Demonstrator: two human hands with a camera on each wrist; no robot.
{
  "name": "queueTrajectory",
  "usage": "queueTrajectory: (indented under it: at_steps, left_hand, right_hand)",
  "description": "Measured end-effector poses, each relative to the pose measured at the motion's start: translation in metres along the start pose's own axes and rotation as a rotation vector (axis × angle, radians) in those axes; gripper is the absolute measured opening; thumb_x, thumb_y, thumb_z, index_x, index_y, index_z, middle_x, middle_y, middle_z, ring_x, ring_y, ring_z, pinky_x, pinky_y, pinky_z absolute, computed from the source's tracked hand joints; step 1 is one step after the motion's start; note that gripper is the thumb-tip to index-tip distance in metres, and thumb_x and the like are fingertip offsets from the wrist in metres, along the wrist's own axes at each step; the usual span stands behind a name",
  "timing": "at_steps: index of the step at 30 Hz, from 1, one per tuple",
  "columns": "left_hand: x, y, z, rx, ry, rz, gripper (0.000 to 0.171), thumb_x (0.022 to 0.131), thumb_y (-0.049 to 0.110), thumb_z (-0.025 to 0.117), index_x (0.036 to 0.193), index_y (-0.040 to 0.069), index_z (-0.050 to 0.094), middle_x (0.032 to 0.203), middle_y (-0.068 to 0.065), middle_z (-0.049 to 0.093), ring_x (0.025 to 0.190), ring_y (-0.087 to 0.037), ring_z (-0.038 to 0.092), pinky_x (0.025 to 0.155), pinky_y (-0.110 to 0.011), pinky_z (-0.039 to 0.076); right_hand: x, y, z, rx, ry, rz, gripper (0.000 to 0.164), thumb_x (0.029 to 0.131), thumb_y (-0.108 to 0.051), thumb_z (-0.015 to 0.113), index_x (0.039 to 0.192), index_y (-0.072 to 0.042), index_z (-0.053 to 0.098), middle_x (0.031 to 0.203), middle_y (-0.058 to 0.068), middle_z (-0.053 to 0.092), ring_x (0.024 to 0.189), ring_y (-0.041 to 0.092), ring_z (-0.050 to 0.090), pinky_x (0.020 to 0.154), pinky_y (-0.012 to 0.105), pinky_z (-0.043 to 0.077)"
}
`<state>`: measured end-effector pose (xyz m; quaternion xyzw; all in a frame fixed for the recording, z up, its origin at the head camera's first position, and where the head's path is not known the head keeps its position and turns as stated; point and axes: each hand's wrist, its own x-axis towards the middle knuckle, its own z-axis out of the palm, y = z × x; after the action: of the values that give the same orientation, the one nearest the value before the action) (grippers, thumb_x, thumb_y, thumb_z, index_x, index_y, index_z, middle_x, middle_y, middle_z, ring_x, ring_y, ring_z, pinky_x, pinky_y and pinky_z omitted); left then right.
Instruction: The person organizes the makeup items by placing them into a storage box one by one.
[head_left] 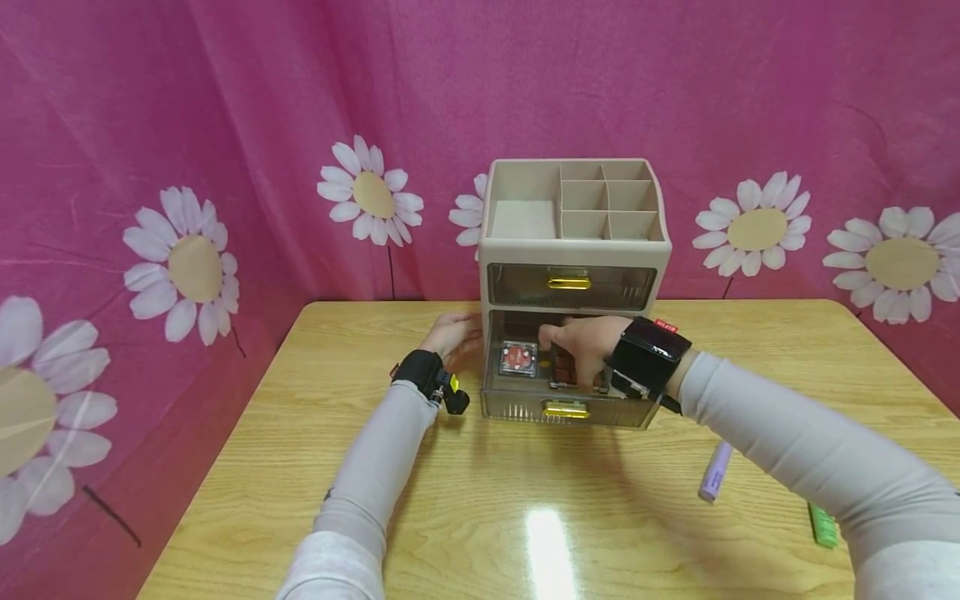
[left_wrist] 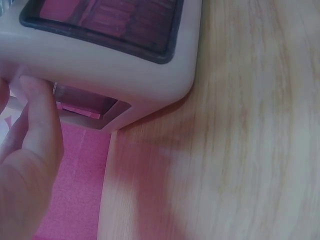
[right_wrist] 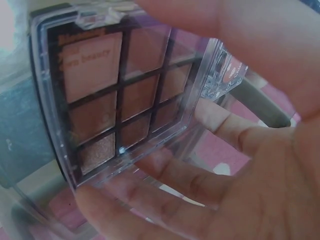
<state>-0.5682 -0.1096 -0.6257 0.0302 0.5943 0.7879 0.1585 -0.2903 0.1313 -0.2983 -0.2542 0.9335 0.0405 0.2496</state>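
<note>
A beige desktop organizer (head_left: 577, 252) stands on the table with its lower clear drawer (head_left: 510, 406) pulled out. My right hand (head_left: 588, 343) reaches into that drawer and holds an eyeshadow palette (right_wrist: 140, 95), thumb on one edge and fingers along the opposite one. Several brown and pink pans show through the palette's clear lid. Left of it in the drawer lies a small square compact (head_left: 518, 358) with a red face. Against the organizer's left side rests my left hand (head_left: 452, 335), its fingertips touching the side wall beside an opening (left_wrist: 90, 102).
The upper drawer (head_left: 517, 286) is closed, with a gold handle. Divided compartments (head_left: 607, 196) form the organizer's top. A purple tube (head_left: 716, 473) and a green tube (head_left: 823, 527) lie on the table (head_left: 300, 467) to the right. Behind hangs a pink flowered curtain (head_left: 450, 75).
</note>
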Motion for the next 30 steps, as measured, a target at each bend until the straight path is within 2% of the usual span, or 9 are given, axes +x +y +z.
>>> queueTrajectory:
  at_steps: [2,4,6,11,13,14,21,25,30]
  left_hand:
    - [0.029,-0.02,-0.018,-0.017,-0.029,0.019,0.043,0.08,0.013,0.07,0.121,0.009,0.058,0.111,-0.013,0.063,0.098,-0.026,0.062,0.08,-0.039,0.053]
    - [0.022,-0.015,-0.012,-0.023,-0.023,0.021,0.04,0.08,0.012,0.07,0.119,0.009,0.06,0.11,-0.013,0.063,0.097,-0.025,0.062,0.08,-0.039,0.053]
    - [-0.019,0.014,0.013,0.002,-0.011,0.029,0.037,0.082,0.009,0.067,0.118,0.005,0.06,0.109,-0.014,0.064,0.096,-0.025,0.062,0.08,-0.037,0.053]
    - [-0.178,0.128,0.117,0.161,0.105,-0.035,0.037,0.093,0.003,0.049,0.129,-0.004,0.047,0.123,-0.018,0.055,0.109,-0.025,0.055,0.091,-0.033,0.047]
    - [-0.221,0.161,0.146,0.201,0.138,-0.078,0.038,0.095,0.002,0.045,0.132,-0.005,0.043,0.129,-0.019,0.05,0.114,-0.026,0.051,0.096,-0.033,0.043]
    - [-0.23,0.167,0.151,0.199,0.137,-0.079,0.037,0.095,0.001,0.045,0.131,-0.006,0.043,0.129,-0.02,0.05,0.113,-0.025,0.052,0.096,-0.033,0.043]
    - [-0.225,0.164,0.146,0.167,0.138,-0.086,0.036,0.093,0.001,0.047,0.129,-0.003,0.047,0.124,-0.019,0.054,0.111,-0.026,0.053,0.094,-0.031,0.046]
    - [-0.234,0.172,0.154,0.196,0.149,-0.116,0.04,0.095,0.0,0.044,0.134,-0.006,0.04,0.132,-0.021,0.046,0.118,-0.028,0.047,0.099,-0.034,0.041]
    - [-0.217,0.157,0.142,0.183,0.146,-0.082,0.038,0.093,0.001,0.048,0.131,-0.003,0.045,0.125,-0.018,0.053,0.113,-0.025,0.052,0.095,-0.033,0.045]
  right_hand:
    - [-0.001,0.0,0.0,0.011,-0.001,-0.004,0.075,0.059,-0.004,0.082,0.118,-0.02,0.039,0.104,0.009,0.044,0.089,0.023,0.045,0.067,0.029,0.045]
    - [-0.001,0.001,-0.001,0.024,-0.002,-0.017,0.075,0.059,-0.003,0.082,0.118,-0.019,0.039,0.103,0.009,0.044,0.089,0.023,0.044,0.067,0.029,0.045]
    - [-0.001,0.002,-0.002,0.034,0.0,-0.038,0.075,0.059,-0.002,0.082,0.119,-0.018,0.04,0.102,0.009,0.045,0.089,0.022,0.044,0.066,0.028,0.045]
    - [-0.009,0.005,-0.007,0.01,0.036,-0.133,0.068,0.068,-0.01,0.077,0.127,-0.013,0.042,0.11,0.011,0.054,0.099,0.024,0.049,0.081,0.037,0.047]
    - [-0.015,0.006,-0.011,0.015,0.048,-0.18,0.065,0.075,-0.015,0.072,0.132,-0.009,0.04,0.12,0.015,0.053,0.108,0.027,0.049,0.091,0.043,0.044]
    - [-0.019,0.006,-0.013,0.027,0.058,-0.208,0.063,0.079,-0.017,0.07,0.133,-0.007,0.04,0.124,0.016,0.051,0.113,0.027,0.047,0.095,0.045,0.041]
    - [-0.052,-0.002,-0.024,0.087,0.147,-0.356,0.057,0.088,-0.02,0.061,0.137,-0.002,0.037,0.127,0.016,0.05,0.101,0.019,0.057,0.099,0.041,0.039]
    - [-0.07,-0.013,-0.02,0.029,0.319,-0.396,0.053,0.086,-0.019,0.064,0.133,-0.003,0.044,0.126,0.012,0.052,0.101,0.017,0.056,0.094,0.038,0.044]
    - [-0.091,-0.028,-0.004,-0.083,0.552,-0.416,0.048,0.082,-0.019,0.069,0.125,-0.004,0.053,0.117,0.012,0.056,0.101,0.022,0.057,0.084,0.035,0.051]
